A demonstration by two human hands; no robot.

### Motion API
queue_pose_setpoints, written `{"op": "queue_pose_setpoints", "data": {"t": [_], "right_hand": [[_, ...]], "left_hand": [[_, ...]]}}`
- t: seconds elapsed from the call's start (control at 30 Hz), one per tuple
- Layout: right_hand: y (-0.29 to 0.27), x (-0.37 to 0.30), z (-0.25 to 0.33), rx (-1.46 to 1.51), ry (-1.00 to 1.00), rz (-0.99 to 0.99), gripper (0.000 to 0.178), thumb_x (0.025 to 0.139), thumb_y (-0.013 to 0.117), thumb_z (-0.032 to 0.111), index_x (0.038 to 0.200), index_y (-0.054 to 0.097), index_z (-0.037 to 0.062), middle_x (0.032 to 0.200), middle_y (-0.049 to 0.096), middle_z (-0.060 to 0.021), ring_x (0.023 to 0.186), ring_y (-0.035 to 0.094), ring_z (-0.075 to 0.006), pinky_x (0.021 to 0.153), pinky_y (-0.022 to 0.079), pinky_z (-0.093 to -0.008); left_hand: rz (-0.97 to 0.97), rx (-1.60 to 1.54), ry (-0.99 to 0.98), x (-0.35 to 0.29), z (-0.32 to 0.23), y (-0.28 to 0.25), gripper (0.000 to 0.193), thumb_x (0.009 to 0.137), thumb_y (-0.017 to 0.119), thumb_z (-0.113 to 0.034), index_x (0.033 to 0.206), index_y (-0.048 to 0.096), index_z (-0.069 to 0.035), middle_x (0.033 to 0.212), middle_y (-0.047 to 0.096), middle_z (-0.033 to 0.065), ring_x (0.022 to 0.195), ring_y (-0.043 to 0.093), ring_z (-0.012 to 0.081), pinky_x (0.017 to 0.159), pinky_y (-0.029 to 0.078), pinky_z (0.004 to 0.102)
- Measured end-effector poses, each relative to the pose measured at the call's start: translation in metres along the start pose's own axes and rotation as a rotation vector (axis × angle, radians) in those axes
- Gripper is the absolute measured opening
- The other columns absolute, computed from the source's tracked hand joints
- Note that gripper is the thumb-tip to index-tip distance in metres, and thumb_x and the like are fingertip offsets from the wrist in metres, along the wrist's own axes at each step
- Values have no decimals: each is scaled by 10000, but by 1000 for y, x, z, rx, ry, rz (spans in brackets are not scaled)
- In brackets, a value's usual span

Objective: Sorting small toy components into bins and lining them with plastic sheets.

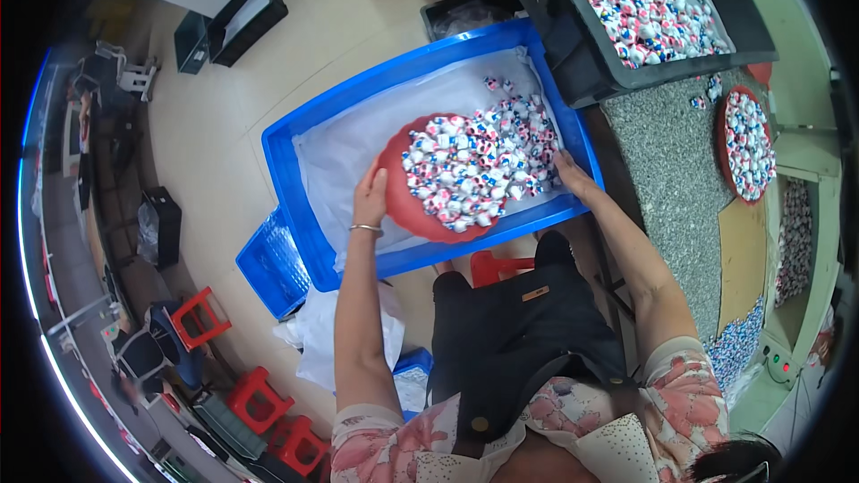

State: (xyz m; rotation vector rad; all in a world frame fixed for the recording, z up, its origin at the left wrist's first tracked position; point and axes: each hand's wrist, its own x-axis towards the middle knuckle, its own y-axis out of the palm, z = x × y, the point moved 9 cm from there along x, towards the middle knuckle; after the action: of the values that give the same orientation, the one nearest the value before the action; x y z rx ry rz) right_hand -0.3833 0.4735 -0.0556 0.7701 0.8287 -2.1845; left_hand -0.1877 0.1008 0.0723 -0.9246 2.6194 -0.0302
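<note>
A red scalloped basin (398, 186) heaped with small white, pink and blue wrapped pieces (456, 170) is inside a blue plastic crate (288, 181) lined with white sheeting (331, 156). My left hand (371, 197) is closed on the basin's left rim, thumb on top. At the crate's right side, my right hand (574, 175) reaches over the wall, fingers stretched against the edge of a loose pile of the same pieces (528, 130). Its fingertips are partly hidden. The basin's right rim is covered, so where its load ends and the pile begins is unclear.
A black bin (573, 45) full of similar pieces stands at the upper right. On the speckled worktop (662, 152) sit another red filled basin (725, 148) and cardboard (741, 259). A smaller blue basket (273, 264) and red stools (259, 401) stand on the left.
</note>
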Motion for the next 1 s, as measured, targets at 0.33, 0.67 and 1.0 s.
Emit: {"op": "queue_pose_setpoints", "data": {"t": [0.33,0.67,1.0], "right_hand": [[10,1,2,-162,-34,98,827,917,235,637,1468,138,29,1518,209,-139,1406,185,-266,1130,166,-319],[16,-2,11,-287,-35,52,779,913,328,553,1459,175,19,1489,230,-224,1381,231,-336,1127,188,-346],[13,-7,13,-428,-143,-1,726,929,390,486,1427,230,-18,1480,225,-242,1392,196,-336,1125,211,-373]], "left_hand": [[-128,234,54,-26,-10,-67,413,886,481,-25,1299,509,-17,1218,591,108,1088,566,161,914,450,271],[-334,832,126,-33,-78,-138,534,837,412,46,1307,524,-182,1298,548,114,1154,557,280,970,439,348],[-361,1741,722,-65,-152,-46,653,774,512,46,1319,485,-312,1021,606,119,811,642,291,653,532,370]]}}
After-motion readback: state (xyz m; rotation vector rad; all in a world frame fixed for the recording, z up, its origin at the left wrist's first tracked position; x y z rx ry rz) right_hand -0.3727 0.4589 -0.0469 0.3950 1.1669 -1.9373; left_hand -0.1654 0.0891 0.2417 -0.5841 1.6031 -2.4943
